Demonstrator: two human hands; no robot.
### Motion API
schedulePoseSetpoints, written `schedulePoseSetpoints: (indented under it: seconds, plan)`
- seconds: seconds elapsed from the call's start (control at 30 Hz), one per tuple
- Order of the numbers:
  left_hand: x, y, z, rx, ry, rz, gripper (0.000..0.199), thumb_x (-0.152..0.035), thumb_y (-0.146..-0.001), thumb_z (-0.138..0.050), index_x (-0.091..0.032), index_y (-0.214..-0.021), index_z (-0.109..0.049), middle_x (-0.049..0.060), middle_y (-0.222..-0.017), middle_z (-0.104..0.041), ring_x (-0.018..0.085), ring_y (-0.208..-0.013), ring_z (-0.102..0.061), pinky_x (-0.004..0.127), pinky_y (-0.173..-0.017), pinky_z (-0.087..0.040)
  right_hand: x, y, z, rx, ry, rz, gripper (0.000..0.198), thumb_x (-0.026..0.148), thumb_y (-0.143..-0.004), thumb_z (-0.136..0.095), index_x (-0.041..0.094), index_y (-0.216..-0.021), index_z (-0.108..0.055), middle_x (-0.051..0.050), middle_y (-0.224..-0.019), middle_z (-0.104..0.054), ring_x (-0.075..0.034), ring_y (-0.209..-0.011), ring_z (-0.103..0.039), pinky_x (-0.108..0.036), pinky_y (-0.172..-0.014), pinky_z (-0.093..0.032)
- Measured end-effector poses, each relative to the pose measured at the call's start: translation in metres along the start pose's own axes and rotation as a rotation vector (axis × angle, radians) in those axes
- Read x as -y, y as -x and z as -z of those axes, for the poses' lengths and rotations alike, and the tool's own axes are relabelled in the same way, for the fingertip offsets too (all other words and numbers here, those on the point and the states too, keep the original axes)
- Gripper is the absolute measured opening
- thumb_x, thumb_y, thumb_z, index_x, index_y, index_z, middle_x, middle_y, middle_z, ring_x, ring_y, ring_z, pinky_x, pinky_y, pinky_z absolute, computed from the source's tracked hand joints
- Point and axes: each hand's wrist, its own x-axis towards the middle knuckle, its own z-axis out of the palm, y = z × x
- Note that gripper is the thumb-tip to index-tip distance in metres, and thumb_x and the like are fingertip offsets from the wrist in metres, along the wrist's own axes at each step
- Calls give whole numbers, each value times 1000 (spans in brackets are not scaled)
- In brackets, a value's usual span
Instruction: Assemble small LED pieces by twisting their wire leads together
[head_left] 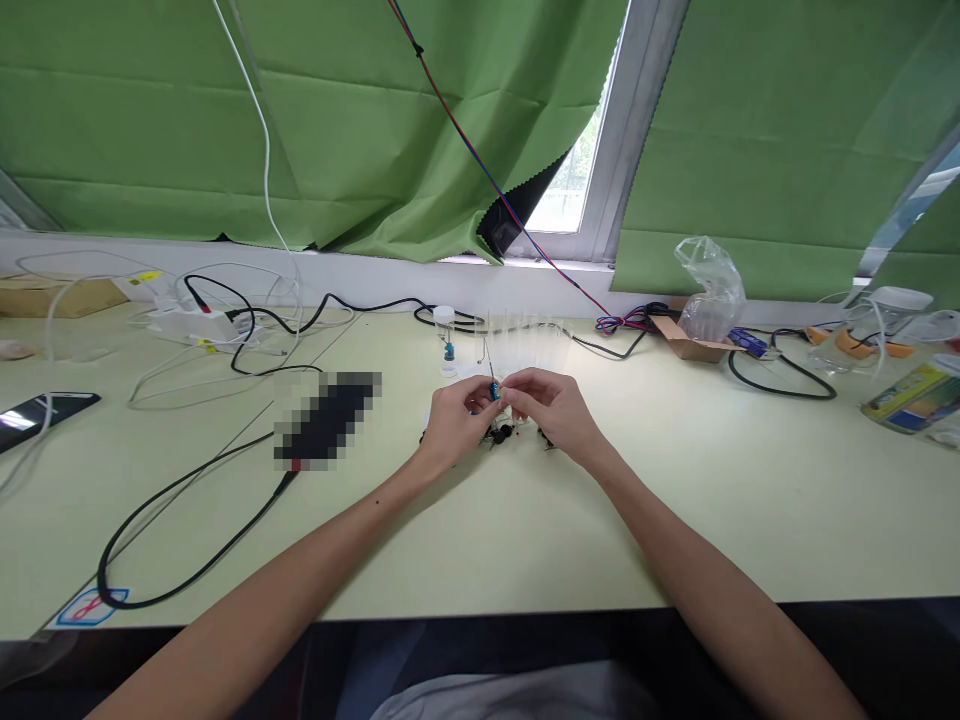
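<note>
My left hand [459, 410] and my right hand [553, 402] meet above the middle of the table, fingertips almost touching. Pinched in my left fingers is a small blue part [495, 391] with thin dark wire-like leads sticking up from it. My right thumb and forefinger are closed right beside the blue part; what sits between them is too small to make out. Beneath the hands lie several small black parts [501, 434], partly hidden by the fingers. Just behind stand a row of see-through tubes [525, 340] and a small white-capped container [444, 318] with something blue-green inside.
To the left, a black cable [187, 470] loops to a blurred-out dark device [326, 420]; a phone [52, 412] lies farther left. A white power strip [191, 325] sits at the back. On the right are an open cardboard box [690, 345] and a labelled jar [911, 393].
</note>
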Motion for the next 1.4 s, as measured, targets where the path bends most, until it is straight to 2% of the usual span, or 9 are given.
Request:
schedulePoseSetpoints:
  seconds: [0.17, 0.3, 0.57, 0.73, 0.93, 1.07, 1.4]
  plan:
    - [1, 0, -1, -11, -48, -25, 25, -42, -82, -61, -19, -86, -68, 1, -69, -63, 14, -63, -55, 27, -62, -47, 0, 1, -1, -60, 95, 26, 28, 46, -77, -71, 19, -77, -68, -2, -70, -65, -12, -58, -54, -28, -57, -48]
    - [1, 0, -1, -2, -84, -51, 20, -37, -81, -62, -19, -87, -68, 1, -70, -64, 13, -63, -54, 26, -62, -46, -2, 1, -1, -83, 135, 40, 33, 50, -83, -64, 19, -72, -65, -1, -64, -62, -12, -55, -53, -27, -54, -46]
    - [0, 1, -1, 2, -55, -57, 24, -41, -82, -62, -18, -86, -68, 0, -68, -62, 13, -62, -53, 25, -62, -45, -4, -1, 1, -63, 34, 15, 40, 53, -88, -56, 16, -76, -65, -2, -62, -63, -11, -51, -54, -27, -53, -45]
    - [0, 0, 0, -1, -35, -12, 27, -44, -82, -61, -18, -87, -69, 0, -67, -60, 13, -61, -52, 25, -59, -45, -3, -2, 4, 13, -97, -69, 43, 58, -84, -59, 16, -86, -68, -4, -69, -66, -11, -54, -56, -28, -56, -47]
    - [-2, 0, 1, 17, 39, 59, 38, -53, -82, -60, -18, -92, -69, 3, -73, -65, 14, -64, -56, 25, -59, -46, -4, -2, 4, 105, -209, -94, 39, 53, -84, -62, 16, -95, -70, -6, -82, -69, -12, -62, -58, -28, -60, -48]
    - [-4, 0, 1, 20, 79, 76, 40, -55, -82, -58, -17, -87, -68, 3, -71, -65, 14, -63, -56, 25, -59, -47, -3, -1, 3, 127, -203, -89, 38, 51, -84, -62, 18, -100, -69, -7, -89, -69, -12, -66, -57, -29, -63, -49]
    - [-4, 0, 1, 29, 132, 89, 38, -53, -82, -60, -17, -87, -68, 4, -73, -66, 14, -65, -57, 25, -59, -47, 0, 0, 1, 98, -117, -50, 34, 48, -83, -64, 19, -100, -67, -7, -88, -70, -13, -68, -57, -30, -65, -49]
